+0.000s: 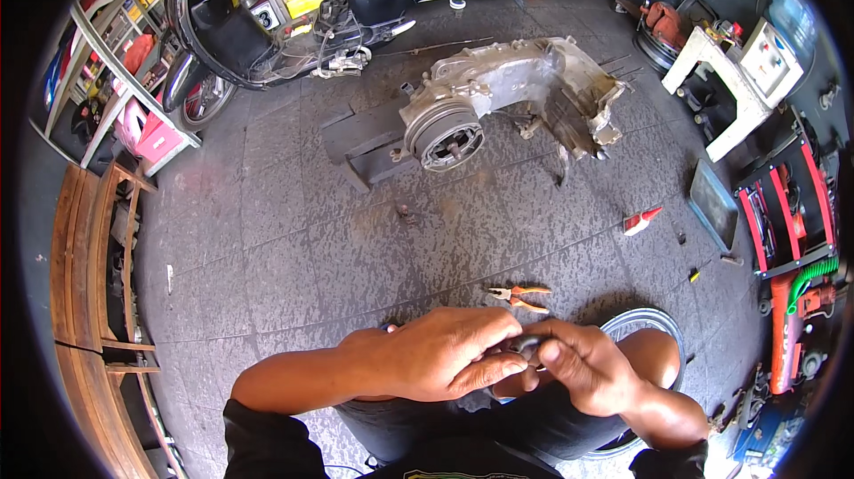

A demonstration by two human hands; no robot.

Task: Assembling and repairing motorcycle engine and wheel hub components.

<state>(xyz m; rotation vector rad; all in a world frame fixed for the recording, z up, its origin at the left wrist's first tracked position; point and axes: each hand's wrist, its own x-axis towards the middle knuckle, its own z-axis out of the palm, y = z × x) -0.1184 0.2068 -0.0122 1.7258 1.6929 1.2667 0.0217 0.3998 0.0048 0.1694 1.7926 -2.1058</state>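
Note:
My left hand (454, 350) and my right hand (583, 368) meet in front of my lap, both closed on one small dark metal part (527, 346). Fingers and thumbs cover most of it, so its exact kind cannot be made out. Just beyond my hands, pliers (520, 297) with orange-yellow handles lie on the floor. Farther off, a grey metal engine casing (498, 79) with a round drum (445, 136) at its near end rests on a dark low stand (369, 136).
A wheel rim (672, 328) is beside my right knee. To the right are a red-and-white tube (642, 221), a blue-grey tray (713, 205), a red-and-black tool rack (783, 203) and a white stool (712, 79). A wooden bench (76, 257) lines the left; a partly dismantled motorcycle (294, 43) stands behind.

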